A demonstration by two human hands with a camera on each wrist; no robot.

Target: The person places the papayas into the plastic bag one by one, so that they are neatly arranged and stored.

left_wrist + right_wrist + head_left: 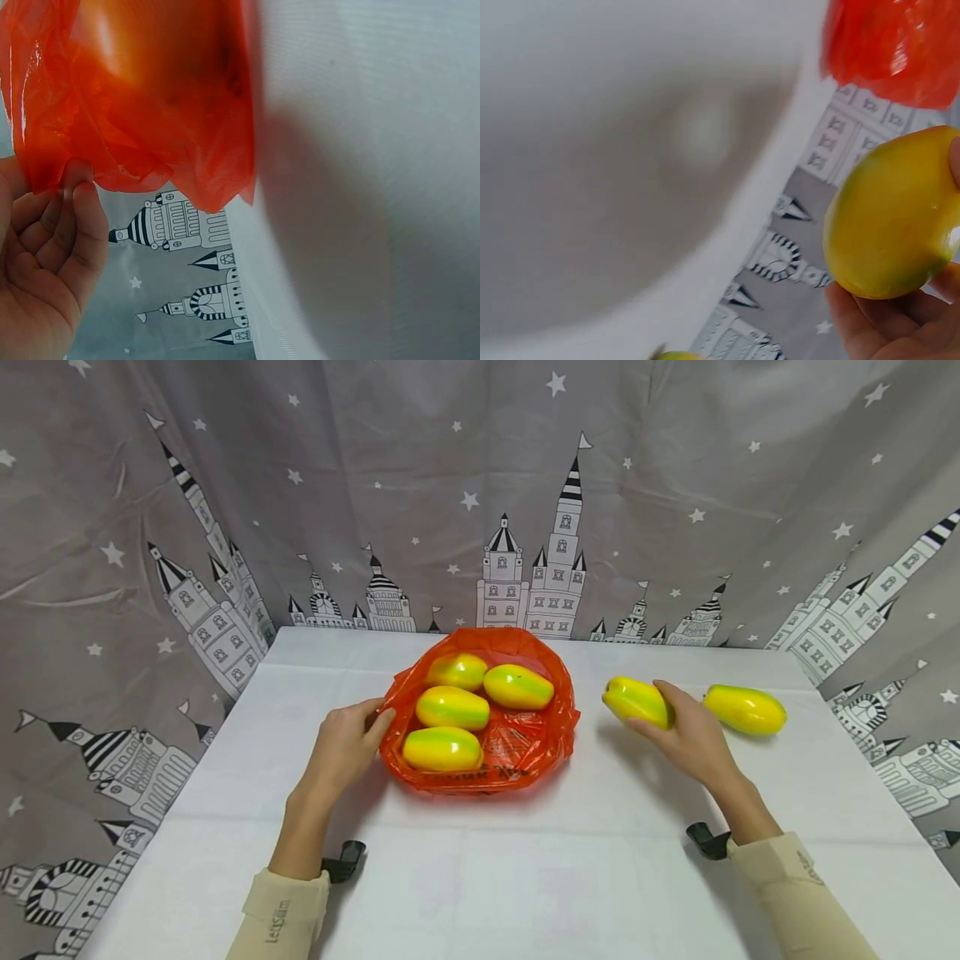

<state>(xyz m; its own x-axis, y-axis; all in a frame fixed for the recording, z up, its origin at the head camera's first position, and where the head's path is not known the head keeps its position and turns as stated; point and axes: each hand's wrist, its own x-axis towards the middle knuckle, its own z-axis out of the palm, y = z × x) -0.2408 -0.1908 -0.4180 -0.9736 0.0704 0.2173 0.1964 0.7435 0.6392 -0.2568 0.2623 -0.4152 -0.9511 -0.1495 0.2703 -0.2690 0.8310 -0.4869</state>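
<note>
A red plastic bag sits wide-mouthed on the table, with several yellow-green papayas lying inside. At its left rim my left hand pinches the thin plastic between thumb and fingers; the left wrist view shows the bag's edge caught at the fingertips. To the right of the bag, my right hand grips another papaya with thumb and fingers around its right end. In the right wrist view that held papaya appears raised off the table. One more papaya lies on the table beyond the right hand.
A white cloth covers the table. Grey curtains printed with castles and stars stand behind it and along both sides. Black wrist mounts show under both forearms.
</note>
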